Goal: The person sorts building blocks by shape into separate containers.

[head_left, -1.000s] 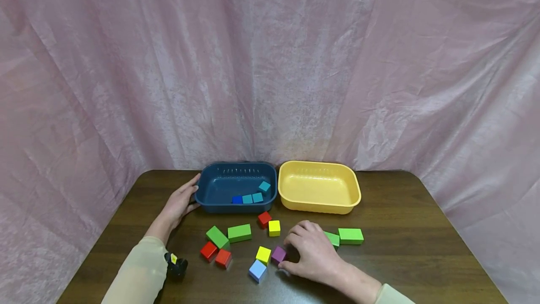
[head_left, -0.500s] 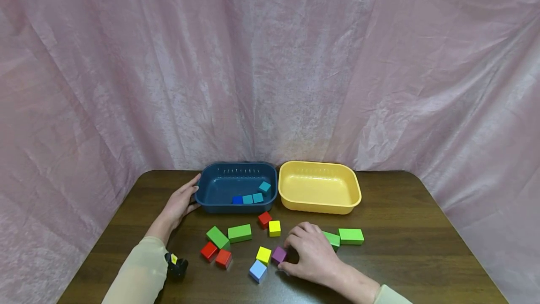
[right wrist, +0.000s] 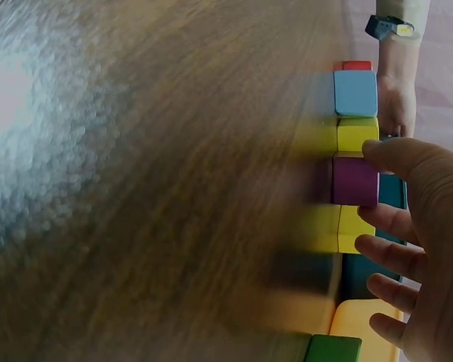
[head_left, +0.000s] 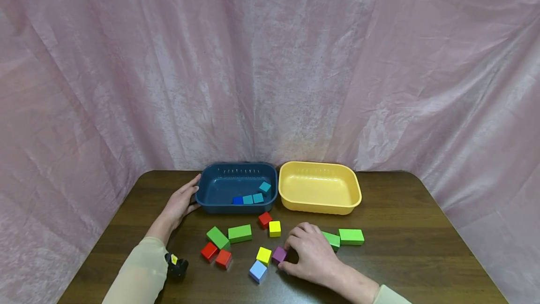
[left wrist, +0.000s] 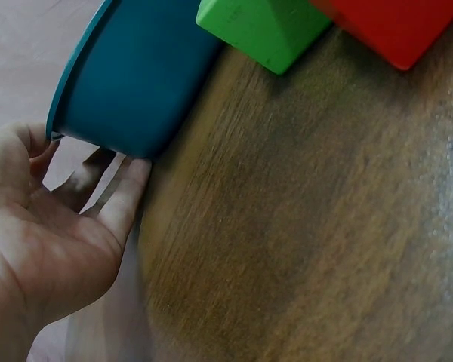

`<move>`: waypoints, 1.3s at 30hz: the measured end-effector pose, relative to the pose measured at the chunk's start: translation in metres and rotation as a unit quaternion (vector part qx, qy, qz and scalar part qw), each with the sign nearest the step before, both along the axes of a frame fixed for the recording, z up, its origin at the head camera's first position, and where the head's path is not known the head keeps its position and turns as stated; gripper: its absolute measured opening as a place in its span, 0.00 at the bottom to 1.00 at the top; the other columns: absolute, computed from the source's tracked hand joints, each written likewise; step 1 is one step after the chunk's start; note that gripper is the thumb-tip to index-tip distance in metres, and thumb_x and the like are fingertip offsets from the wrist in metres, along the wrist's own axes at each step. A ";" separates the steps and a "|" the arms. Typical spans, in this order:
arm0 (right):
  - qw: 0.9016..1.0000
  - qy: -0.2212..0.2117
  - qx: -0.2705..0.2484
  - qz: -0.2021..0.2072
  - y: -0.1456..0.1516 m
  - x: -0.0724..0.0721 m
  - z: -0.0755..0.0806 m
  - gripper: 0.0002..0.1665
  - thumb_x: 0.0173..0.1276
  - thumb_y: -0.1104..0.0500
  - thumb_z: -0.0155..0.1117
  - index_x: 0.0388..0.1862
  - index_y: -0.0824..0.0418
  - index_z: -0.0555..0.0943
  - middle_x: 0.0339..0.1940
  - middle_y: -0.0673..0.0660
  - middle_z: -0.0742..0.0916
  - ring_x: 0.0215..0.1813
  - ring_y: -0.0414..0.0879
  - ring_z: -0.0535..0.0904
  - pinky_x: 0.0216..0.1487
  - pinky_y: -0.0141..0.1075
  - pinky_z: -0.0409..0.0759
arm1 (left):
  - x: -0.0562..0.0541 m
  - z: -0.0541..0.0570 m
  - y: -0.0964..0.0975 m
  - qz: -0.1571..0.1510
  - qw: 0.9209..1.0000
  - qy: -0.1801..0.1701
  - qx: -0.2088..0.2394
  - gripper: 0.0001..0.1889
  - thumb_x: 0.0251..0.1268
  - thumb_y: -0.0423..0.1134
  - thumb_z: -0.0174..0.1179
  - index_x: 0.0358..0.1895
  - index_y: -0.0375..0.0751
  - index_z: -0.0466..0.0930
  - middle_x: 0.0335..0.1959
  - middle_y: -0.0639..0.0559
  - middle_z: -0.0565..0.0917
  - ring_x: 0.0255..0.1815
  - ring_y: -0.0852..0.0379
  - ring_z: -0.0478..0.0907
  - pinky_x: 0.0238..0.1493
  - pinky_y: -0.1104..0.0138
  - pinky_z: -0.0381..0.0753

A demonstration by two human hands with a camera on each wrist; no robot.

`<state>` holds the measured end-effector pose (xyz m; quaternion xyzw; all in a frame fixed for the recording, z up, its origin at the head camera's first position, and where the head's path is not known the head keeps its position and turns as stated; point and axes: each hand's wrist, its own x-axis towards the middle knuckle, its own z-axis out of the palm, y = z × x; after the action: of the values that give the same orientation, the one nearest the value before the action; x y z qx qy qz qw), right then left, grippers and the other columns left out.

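My left hand is at the left end of the dark blue basin, its fingers extended against it. In the left wrist view, fingertips touch the basin's rim and lower wall. My right hand rests low over the table, thumb and index finger at opposite sides of a purple cube, pinching it. In the right wrist view its other fingers spread loosely beyond the purple cube. Left of the purple cube are a yellow cube and a light blue cube. A green block is partly hidden behind the right hand.
A yellow basin stands right of the blue one, which contains several blue and teal cubes. Green blocks and red cubes lie at left. Another red cube and yellow cube lie before the basins; a pink curtain hangs behind.
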<state>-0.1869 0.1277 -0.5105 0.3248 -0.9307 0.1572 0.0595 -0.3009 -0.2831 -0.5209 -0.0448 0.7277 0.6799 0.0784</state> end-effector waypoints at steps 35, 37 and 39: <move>0.999 0.040 -0.024 -0.012 0.003 0.000 0.004 0.16 0.56 0.41 0.76 0.37 0.48 0.86 0.40 0.43 0.84 0.53 0.46 0.74 0.61 0.51 0.74 | 0.002 -0.001 0.000 -0.009 1.000 0.005 0.000 0.28 0.86 0.44 0.41 0.84 0.56 0.51 0.82 0.42 0.53 0.75 0.40 0.63 0.69 0.50 0.70; 0.998 0.057 -0.037 -0.012 0.005 -0.002 0.007 0.16 0.55 0.42 0.76 0.37 0.48 0.86 0.40 0.43 0.84 0.53 0.46 0.74 0.60 0.49 0.74 | 0.002 0.000 0.000 -0.010 1.000 0.005 0.000 0.28 0.86 0.44 0.41 0.84 0.57 0.51 0.82 0.42 0.53 0.75 0.40 0.63 0.69 0.50 0.70; 0.996 0.073 -0.049 -0.009 0.007 -0.004 0.011 0.16 0.54 0.43 0.76 0.36 0.49 0.86 0.40 0.43 0.84 0.53 0.45 0.74 0.59 0.48 0.74 | 0.001 0.000 0.000 -0.008 1.000 0.004 0.002 0.28 0.86 0.44 0.42 0.84 0.57 0.52 0.82 0.42 0.53 0.75 0.40 0.63 0.69 0.50 0.70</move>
<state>-0.1908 0.1342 -0.4997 0.3234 -0.9182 0.1776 0.1445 -0.2995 -0.2836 -0.5210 -0.0357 0.7271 0.6808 0.0809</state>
